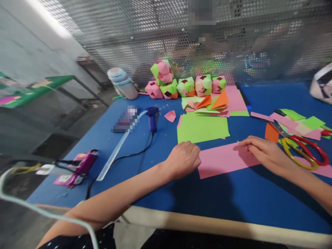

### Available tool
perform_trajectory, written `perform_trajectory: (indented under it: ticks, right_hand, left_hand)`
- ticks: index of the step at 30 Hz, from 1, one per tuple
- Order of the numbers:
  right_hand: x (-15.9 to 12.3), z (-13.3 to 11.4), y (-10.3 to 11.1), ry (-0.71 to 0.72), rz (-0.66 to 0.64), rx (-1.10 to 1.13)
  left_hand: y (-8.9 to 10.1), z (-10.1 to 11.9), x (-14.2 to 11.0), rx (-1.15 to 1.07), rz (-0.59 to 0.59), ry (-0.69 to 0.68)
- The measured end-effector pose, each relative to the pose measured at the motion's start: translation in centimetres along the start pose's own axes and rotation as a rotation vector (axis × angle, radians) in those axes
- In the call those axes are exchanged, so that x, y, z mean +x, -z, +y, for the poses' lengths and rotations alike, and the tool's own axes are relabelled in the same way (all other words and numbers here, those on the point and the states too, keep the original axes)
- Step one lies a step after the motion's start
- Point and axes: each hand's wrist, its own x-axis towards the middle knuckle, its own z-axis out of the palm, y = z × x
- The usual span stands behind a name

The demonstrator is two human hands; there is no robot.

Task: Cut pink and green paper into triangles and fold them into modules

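A pink paper strip (218,160) lies on the blue table, its long side running between my two hands. My left hand (184,159) is closed, with its fingers curled at the strip's left end; the fingertips are hidden. Over the right part of the strip, my right hand (264,152) has its fingers pressed together at the far edge of the paper. Just beyond the strip is a light green sheet (203,128). Scissors (302,147) with red and yellow handles lie beside my right hand, among paper offcuts (298,124).
Several folded paper balls (185,87) line the back near a perforated metal panel (166,41). Left of them stand a bottle (123,83), a phone (126,119), a blue glue gun (153,119) with its cord, and a magenta pouch (84,164). Folded pieces (215,103) lie on stacked sheets.
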Motion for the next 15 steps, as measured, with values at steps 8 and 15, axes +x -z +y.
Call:
perform_trajectory:
  ticks: [8, 15]
  right_hand:
    - [-0.1, 3.1, -1.2, 0.179, 0.039, -0.468]
    - [-2.1, 5.0, -1.2, 0.228, 0.062, -0.579]
  left_hand:
    - [-1.6, 1.1, 3.0, -0.061, -0.090, 0.005]
    - [-0.8, 1.8, 2.3, -0.161, -0.198, -0.027]
